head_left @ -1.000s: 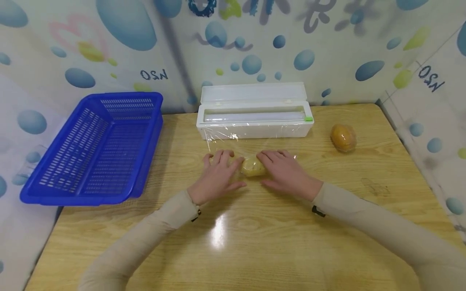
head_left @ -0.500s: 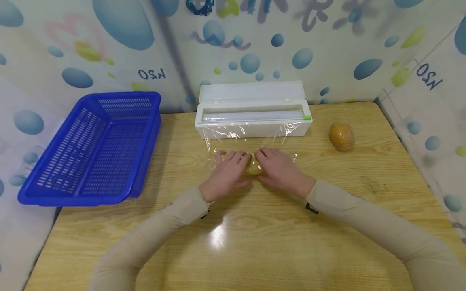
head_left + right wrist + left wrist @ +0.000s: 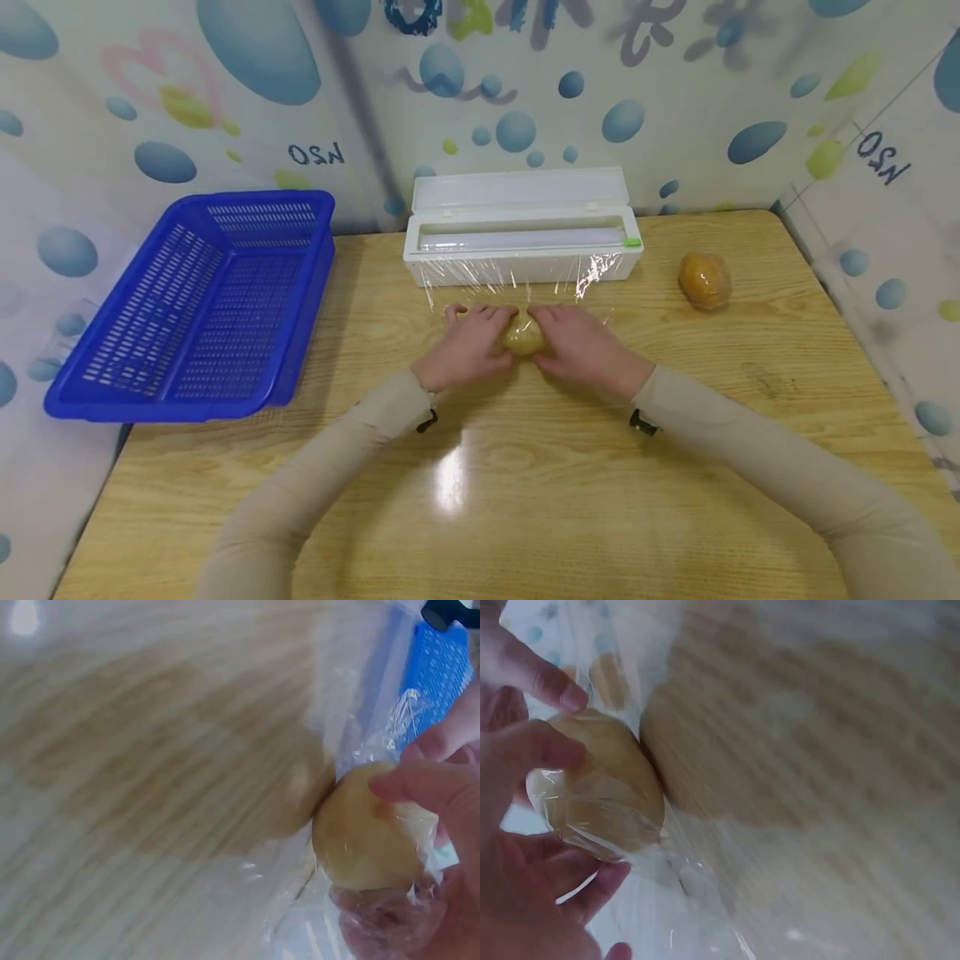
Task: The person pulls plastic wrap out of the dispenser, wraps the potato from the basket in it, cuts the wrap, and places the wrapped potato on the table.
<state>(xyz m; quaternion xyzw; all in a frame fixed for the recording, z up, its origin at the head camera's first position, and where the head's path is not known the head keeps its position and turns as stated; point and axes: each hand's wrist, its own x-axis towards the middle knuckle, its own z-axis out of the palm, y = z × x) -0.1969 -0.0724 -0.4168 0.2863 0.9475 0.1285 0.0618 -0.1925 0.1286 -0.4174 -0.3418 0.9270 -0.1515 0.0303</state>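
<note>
A smooth, pale-yellow potato lies on the table, partly covered by clear plastic wrap. The wrap runs from the roll in an opened white dispenser box down to the hands. My left hand grips the potato from its left side, thumb and fingers curled about it and the film. From the other side my right hand holds it too, with film bunched under the fingers in the right wrist view. Both wrist views show film creased over the potato; its underside is hidden.
A blue plastic basket stands at the left. On the right of the table lies an orange round fruit wrapped in film. A patterned wall rises right behind the dispenser box.
My left hand has moved right and my right hand slightly left, so both now close in on the potato. The film between box and hands shows more stretched creases.
</note>
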